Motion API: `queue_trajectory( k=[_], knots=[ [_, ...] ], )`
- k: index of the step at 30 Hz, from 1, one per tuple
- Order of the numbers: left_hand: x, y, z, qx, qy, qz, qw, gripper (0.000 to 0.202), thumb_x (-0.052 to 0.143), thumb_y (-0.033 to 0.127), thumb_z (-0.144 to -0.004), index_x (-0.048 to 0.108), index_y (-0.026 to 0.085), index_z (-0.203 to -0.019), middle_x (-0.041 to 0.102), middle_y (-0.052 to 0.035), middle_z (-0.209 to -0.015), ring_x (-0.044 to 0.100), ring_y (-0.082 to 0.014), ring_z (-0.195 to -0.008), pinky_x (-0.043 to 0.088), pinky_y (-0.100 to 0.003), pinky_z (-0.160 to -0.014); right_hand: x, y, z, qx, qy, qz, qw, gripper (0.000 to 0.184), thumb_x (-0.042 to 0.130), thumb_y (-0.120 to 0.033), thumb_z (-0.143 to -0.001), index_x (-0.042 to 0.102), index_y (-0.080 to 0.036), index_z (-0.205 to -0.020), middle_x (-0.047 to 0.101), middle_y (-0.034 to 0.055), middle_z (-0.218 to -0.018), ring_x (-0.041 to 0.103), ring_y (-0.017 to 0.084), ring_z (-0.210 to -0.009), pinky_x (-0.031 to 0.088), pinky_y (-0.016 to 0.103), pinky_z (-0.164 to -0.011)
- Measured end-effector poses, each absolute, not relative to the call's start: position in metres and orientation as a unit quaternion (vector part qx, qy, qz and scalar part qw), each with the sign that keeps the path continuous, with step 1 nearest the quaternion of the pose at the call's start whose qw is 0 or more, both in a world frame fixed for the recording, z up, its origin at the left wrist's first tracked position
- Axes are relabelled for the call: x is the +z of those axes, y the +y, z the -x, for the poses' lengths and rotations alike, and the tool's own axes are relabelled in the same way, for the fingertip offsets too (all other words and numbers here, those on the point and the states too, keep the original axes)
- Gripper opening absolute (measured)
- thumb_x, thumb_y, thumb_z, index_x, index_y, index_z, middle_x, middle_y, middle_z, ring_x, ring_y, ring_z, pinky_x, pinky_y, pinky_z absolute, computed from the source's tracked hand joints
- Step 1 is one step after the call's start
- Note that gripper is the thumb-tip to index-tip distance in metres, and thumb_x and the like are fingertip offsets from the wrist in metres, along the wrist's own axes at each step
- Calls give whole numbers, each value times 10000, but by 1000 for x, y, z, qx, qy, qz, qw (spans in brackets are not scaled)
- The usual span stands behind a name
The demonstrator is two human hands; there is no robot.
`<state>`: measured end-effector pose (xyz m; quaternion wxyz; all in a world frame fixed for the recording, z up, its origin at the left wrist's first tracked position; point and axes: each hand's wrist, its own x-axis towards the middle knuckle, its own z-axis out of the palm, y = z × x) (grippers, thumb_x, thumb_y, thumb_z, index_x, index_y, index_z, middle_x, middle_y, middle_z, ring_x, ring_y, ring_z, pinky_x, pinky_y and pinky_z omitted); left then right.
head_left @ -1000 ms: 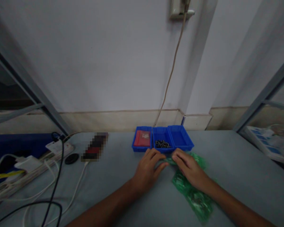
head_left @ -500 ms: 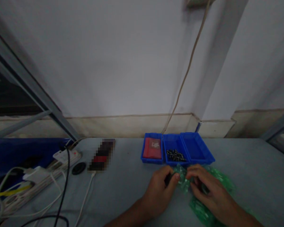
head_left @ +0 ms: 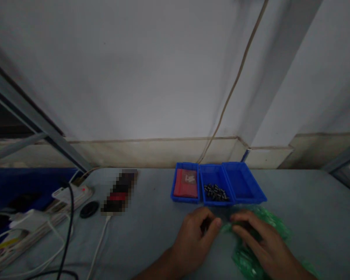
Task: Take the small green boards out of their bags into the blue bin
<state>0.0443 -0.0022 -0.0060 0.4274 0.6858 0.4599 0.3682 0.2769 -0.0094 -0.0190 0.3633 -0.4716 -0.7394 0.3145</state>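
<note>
Crinkled, see-through green plastic film (head_left: 246,258) lies bunched on the table under and around my right hand (head_left: 262,239). The thumb and fingers of that hand pinch a piece of it. My left hand (head_left: 196,237) is closed, thumb against curled fingers, at the other end of a narrow green strip stretched between the two hands. Its curled fingers hide whatever else is inside. Just beyond my hands stand three blue trays: the left tray (head_left: 185,200) holds a red packet (head_left: 186,184), the middle tray (head_left: 217,170) small black-and-silver cylindrical parts (head_left: 216,192), the right tray (head_left: 242,181) nothing visible.
On the left are a pixelated phone-like object (head_left: 119,192) with a white cable (head_left: 99,245), a black round disc (head_left: 89,209) and a power strip (head_left: 41,229) with plugs and cords. A wall (head_left: 151,85) closes off the back of the grey table (head_left: 146,233).
The crumpled film between my hands has narrowed to a thin strip. Both hands stay close together in nearly the same place. The view has shifted slightly.
</note>
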Motion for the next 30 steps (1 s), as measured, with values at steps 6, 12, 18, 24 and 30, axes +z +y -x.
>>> queue_trajectory(
  k=[6, 12, 18, 24, 30],
  knots=[
    [-12, -2, -42, 395, 429, -714, 387, 272, 632, 208, -1001, 612, 244, -1271, 657, -20, -990, 601, -152, -837, 498, -252, -767, -11, -9, -267, 451, -581, 527, 426, 240, 687, -477, -991, 582, -265, -1027, 623, -27, -764, 574, 140, -541, 518, 234, -487],
    [-13, -4, -40, 400, 359, -796, 278, 460, 709, 214, -981, 574, 285, -1415, 636, -86, -1273, 640, -206, -1106, 554, -314, -940, -7, -6, -269, 451, -601, 525, 401, 250, 713, -489, -966, 655, -246, -951, 648, -18, -767, 593, 133, -556, 526, 227, -504],
    [-8, -4, -42, 391, 419, -760, 307, 255, 565, 341, -1078, 657, 179, -903, 661, -34, -833, 622, -164, -790, 474, -263, -728, -9, -7, -275, 440, -636, 486, 407, 293, 526, -464, -1078, 716, -257, -1158, 716, 41, -874, 645, 164, -608, 566, 261, -536],
    [0, -1, -43, 373, 453, -697, 412, 454, 412, 409, -1126, 566, 179, -768, 570, 10, -699, 521, -121, -642, 372, -250, -633, -11, -7, -276, 317, -699, 512, 386, 257, 618, -356, -1036, 670, -277, -1275, 719, 81, -1100, 721, 234, -932, 618, 302, -737],
    [0, 0, -44, 371, 452, -696, 416, 439, 452, 411, -1107, 546, 179, -746, 517, 25, -667, 485, -117, -622, 338, -250, -608, -12, -8, -275, 256, -785, 435, 360, 270, 620, -205, -1004, 667, -312, -1249, 680, 65, -1191, 700, 203, -921, 598, 309, -807]
  ],
)
